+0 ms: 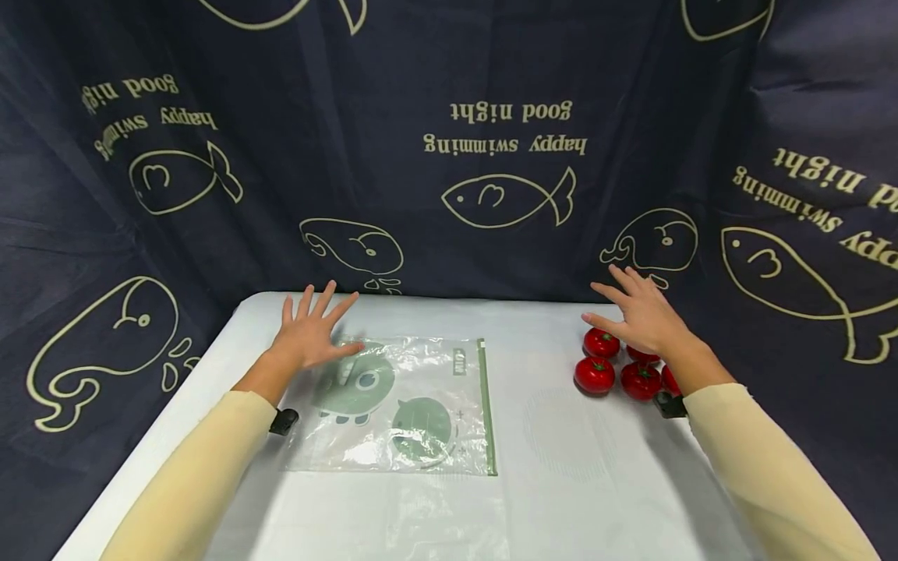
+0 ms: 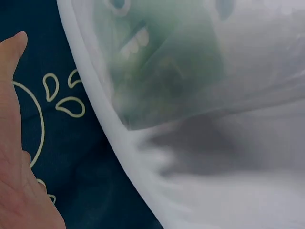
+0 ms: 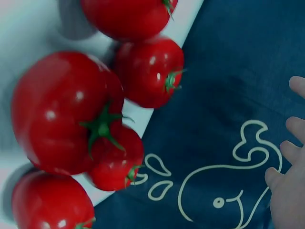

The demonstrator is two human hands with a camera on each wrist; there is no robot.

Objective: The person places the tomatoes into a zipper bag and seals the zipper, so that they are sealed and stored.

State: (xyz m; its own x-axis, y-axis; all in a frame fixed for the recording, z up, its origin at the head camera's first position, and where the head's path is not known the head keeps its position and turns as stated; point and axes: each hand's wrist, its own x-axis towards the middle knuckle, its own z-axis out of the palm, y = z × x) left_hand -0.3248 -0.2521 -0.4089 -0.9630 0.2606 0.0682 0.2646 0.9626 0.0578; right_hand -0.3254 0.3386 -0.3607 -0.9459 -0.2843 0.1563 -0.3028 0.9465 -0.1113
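Observation:
A clear plastic zip bag (image 1: 382, 405) printed with green cartoon figures lies flat on the left half of the white table, its green slider edge to the right. My left hand (image 1: 309, 336) is spread above the bag's upper left corner, holding nothing. Toward the right edge, several red tomatoes (image 1: 595, 375) with green stems sit in a group. Over them my right hand (image 1: 644, 312) is spread with its fingers apart, partly covering the rear ones. In the right wrist view the tomatoes (image 3: 66, 114) lie close together, apart from the fingers.
The white table (image 1: 547, 499) has a rounded back left corner. Dark blue cloth (image 1: 393, 93) with fish and whale drawings hangs behind it and at both sides. A faint clear sheet (image 1: 449, 514) seems to lie at the front of the table.

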